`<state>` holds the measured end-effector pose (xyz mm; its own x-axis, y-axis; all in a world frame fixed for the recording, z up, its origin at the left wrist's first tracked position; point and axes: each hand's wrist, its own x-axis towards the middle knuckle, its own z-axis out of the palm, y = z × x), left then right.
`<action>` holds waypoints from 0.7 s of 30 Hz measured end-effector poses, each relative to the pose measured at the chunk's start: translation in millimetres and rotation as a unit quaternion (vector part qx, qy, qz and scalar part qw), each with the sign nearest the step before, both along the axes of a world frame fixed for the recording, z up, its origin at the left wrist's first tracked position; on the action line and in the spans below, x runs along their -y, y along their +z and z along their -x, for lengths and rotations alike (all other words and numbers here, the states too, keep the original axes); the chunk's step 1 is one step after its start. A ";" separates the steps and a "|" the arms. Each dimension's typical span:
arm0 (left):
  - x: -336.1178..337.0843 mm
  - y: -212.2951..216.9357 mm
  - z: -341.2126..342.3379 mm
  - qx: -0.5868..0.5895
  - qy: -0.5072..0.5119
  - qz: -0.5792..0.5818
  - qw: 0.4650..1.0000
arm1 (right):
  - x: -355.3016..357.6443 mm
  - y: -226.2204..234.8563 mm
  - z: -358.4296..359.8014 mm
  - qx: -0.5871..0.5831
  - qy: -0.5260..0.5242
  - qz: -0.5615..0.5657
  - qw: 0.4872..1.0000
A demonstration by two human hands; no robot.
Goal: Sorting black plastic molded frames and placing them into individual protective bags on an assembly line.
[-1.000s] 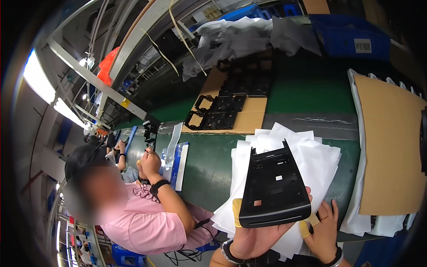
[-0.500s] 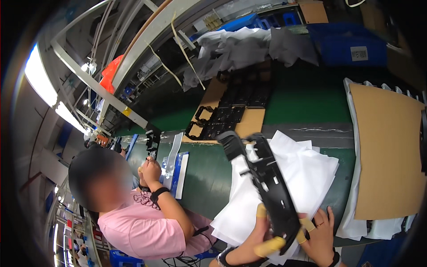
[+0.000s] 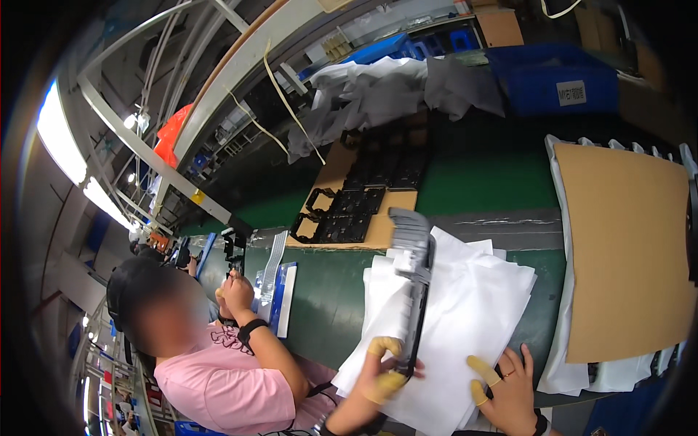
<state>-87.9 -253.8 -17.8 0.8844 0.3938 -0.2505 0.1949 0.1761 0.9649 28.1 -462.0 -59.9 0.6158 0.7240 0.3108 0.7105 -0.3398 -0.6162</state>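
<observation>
One black plastic part (image 3: 416, 280), pinched at its lower end by the left hand (image 3: 382, 370) above the white sheets (image 3: 465, 320), looks light, stiff and slick, probably best gripped along its long edges. The right hand (image 3: 511, 396), fingers spread, rests at the sheets' lower-right edge.
</observation>
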 end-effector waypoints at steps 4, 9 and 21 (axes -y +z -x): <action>-34.9 45.3 -34.1 0.076 0.040 0.039 0.996 | 2.6 -5.1 -1.8 0.013 -0.010 0.003 1.000; -75.7 47.7 -73.6 -0.099 0.061 -0.561 0.820 | 2.6 -7.4 0.3 0.011 -0.010 -0.005 1.000; -63.5 24.9 -68.8 -0.085 0.117 -0.653 0.743 | 7.8 -4.4 -1.1 0.001 0.009 0.002 1.000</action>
